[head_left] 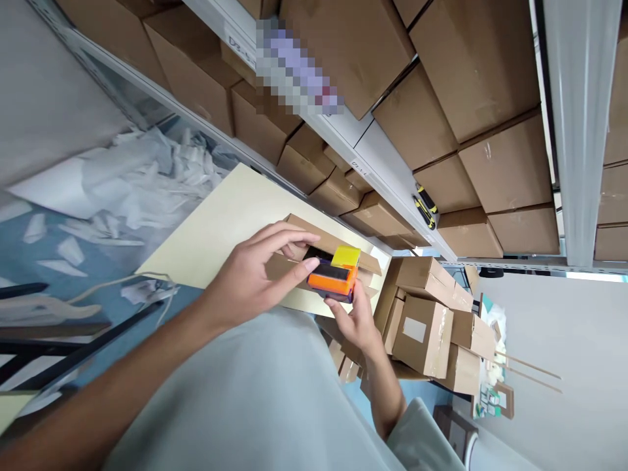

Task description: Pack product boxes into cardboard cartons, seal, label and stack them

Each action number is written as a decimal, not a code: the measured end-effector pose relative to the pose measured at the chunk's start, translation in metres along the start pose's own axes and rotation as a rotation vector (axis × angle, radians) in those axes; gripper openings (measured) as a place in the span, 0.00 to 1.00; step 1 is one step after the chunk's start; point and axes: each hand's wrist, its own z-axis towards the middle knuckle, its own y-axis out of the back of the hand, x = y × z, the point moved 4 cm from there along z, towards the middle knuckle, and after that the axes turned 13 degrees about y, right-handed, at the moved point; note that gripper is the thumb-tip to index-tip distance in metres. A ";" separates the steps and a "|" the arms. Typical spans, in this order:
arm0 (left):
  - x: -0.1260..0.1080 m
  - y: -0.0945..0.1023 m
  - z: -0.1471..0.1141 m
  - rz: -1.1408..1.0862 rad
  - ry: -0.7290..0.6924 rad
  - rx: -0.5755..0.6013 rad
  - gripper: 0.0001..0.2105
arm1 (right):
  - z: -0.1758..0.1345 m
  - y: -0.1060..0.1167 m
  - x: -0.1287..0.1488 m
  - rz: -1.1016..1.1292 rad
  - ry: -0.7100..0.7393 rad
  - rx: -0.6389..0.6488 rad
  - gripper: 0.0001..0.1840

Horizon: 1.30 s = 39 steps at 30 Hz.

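A small orange, black and purple pack (333, 278), perhaps a little box, is held over the table near my lap. My right hand (357, 317) grips its right end, thumb at the near side and fingers behind. My left hand (267, 261) reaches in from the left, fingers stretched out over an open cardboard box (299, 224); its thumb tip touches the pack's left end. A bright yellow piece (346, 256) shows just behind the pack; whether it belongs to it I cannot tell. Dark things inside the box are partly hidden by my hands.
The cream tabletop (210, 226) runs beneath a metal shelf (363, 163) packed with cardboard boxes (500, 157). Two yellow-black cutters (424, 206) lie on the shelf. Stacked cartons (422, 327) stand to the right. White wrapping scraps (147, 163) cover the blue floor at left.
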 end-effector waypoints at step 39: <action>0.058 0.033 -0.047 -0.012 0.510 -0.040 0.22 | -0.024 0.054 0.045 -0.143 -0.167 0.516 0.16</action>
